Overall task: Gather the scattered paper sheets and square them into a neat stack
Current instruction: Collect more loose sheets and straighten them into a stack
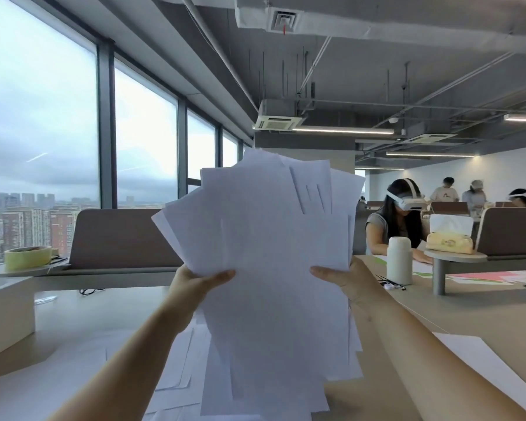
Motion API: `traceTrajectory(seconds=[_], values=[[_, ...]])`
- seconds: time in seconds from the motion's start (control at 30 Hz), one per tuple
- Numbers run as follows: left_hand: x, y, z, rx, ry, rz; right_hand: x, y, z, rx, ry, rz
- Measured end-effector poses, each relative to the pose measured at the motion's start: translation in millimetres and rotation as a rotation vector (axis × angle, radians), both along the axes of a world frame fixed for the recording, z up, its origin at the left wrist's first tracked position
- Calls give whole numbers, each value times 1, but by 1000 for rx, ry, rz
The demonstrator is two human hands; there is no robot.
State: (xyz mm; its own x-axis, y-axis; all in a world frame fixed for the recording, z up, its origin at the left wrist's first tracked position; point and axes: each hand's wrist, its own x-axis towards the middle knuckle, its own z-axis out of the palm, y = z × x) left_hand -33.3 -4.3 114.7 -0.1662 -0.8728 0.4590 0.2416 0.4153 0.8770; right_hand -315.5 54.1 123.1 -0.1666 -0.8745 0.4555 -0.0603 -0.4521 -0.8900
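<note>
I see the paper sheets point(271, 253) held upright above the table point(73, 344), faces blank white, top edges fanned and uneven. My left hand point(195, 284) grips the bundle at 9 o'clock and my right hand point(346, 284) at 3 o'clock, thumbs in front. A loose sheet point(483, 369) lies at 4 o'clock. A white bottle point(399, 259) stands at 3 o'clock, well apart.

Mount: one wide-angle camera worn on the person's head.
Facing: forward and nearly level, over the surface point(73, 317) toward the windows point(43, 117) and the ceiling point(377, 71).
Nearness: arm's reach from the paper sheets point(271, 268), which fill mid-frame.
</note>
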Motion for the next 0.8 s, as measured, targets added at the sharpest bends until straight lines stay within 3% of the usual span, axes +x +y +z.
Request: traceTrajectory(seconds=[0.13, 0.37, 0.8], values=[[3, 3, -12, 21, -31, -5, -7, 2, -9, 38, 83, -5], [-5, 7, -2, -13, -9, -28, -3, 8, -3, 10, 40, 3], [-15, 15, 38, -147, 107, 31, 10, 22, 40, -221, -49, -124]])
